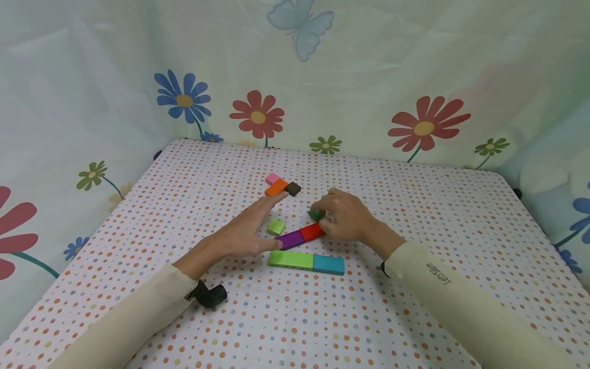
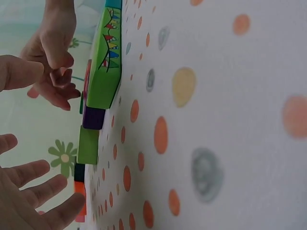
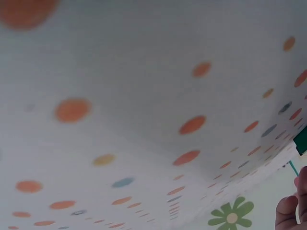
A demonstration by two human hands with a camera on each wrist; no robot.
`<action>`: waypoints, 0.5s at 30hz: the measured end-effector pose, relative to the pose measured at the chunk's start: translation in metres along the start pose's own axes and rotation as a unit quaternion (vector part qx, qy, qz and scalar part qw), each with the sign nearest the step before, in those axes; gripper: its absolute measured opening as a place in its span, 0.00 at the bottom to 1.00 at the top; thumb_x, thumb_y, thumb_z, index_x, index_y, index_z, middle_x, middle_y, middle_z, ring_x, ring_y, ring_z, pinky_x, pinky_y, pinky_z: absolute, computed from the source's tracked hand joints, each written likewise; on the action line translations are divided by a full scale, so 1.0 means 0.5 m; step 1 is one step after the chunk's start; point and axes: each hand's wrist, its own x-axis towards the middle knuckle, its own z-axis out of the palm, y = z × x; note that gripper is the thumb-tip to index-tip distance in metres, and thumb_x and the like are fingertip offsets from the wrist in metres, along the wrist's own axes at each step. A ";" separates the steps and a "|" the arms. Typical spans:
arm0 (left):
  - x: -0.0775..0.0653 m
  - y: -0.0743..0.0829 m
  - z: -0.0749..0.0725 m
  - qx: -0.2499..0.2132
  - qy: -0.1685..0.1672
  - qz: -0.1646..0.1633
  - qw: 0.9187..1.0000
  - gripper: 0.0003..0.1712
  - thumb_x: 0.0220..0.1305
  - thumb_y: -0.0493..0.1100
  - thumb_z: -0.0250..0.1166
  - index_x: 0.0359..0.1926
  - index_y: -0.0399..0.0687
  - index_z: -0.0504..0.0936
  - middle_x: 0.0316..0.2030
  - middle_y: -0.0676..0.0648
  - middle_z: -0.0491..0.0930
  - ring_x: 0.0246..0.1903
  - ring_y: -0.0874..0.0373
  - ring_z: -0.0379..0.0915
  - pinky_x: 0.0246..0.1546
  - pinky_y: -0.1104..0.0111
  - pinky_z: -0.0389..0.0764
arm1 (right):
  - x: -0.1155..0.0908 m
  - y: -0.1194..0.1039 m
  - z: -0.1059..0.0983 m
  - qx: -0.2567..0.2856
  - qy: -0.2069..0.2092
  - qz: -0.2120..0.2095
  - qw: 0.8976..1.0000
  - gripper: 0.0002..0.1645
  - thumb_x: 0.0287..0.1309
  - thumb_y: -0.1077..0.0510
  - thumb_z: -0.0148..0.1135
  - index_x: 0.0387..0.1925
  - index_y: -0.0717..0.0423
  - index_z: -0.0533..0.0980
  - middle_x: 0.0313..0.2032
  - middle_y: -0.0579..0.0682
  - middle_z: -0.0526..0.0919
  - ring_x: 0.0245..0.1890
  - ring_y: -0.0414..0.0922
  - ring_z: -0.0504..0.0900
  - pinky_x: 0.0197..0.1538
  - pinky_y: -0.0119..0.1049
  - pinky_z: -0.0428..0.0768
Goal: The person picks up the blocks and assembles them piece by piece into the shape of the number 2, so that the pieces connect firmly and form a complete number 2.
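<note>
My right hand [image 1: 345, 215] bends over a dark green block [image 1: 315, 214] and holds it at the fingertips; part of the block is covered. At the right edge of the right wrist view, the green block [image 3: 301, 141] shows beside the fingertips. Near that hand's thumb lies a red block [image 1: 312, 232], end to end with a purple block [image 1: 290, 240]. My left hand [image 1: 246, 230] is spread, its thumb near the purple block's left end. Nothing is between the fingers of the left hand [image 2: 33, 191]. A small lime block [image 1: 276, 226] lies between its thumb and fingers.
Nearer me, a long lime block [image 1: 291, 260] joins a blue block [image 1: 329, 264] end to end. Beyond the left fingertips lie orange [image 1: 276, 187], pink [image 1: 272, 178] and black [image 1: 293, 189] blocks. A dotted cloth [image 1: 286, 318] covers the table; flowered curtains [image 1: 350, 77] surround it.
</note>
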 end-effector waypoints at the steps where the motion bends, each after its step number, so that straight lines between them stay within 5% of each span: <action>1: 0.001 0.000 -0.001 0.002 0.001 -0.003 1.000 0.58 0.58 0.52 0.71 0.79 0.80 0.42 0.79 0.55 0.47 0.77 0.50 0.47 0.71 0.40 0.56 | 0.002 -0.001 0.000 -0.002 0.000 0.003 1.000 0.23 0.47 0.63 0.55 0.44 0.55 0.88 0.36 0.46 0.87 0.36 0.44 0.72 0.33 0.37 0.72; 15: 0.016 -0.014 -0.017 0.007 0.016 0.002 1.000 0.58 0.57 0.52 0.71 0.80 0.73 0.45 0.77 0.49 0.55 0.74 0.49 0.54 0.69 0.42 0.62 | 0.055 -0.034 0.013 0.022 -0.051 0.024 0.998 0.21 0.56 0.58 0.61 0.52 0.52 0.85 0.49 0.48 0.86 0.48 0.47 0.71 0.49 0.44 0.77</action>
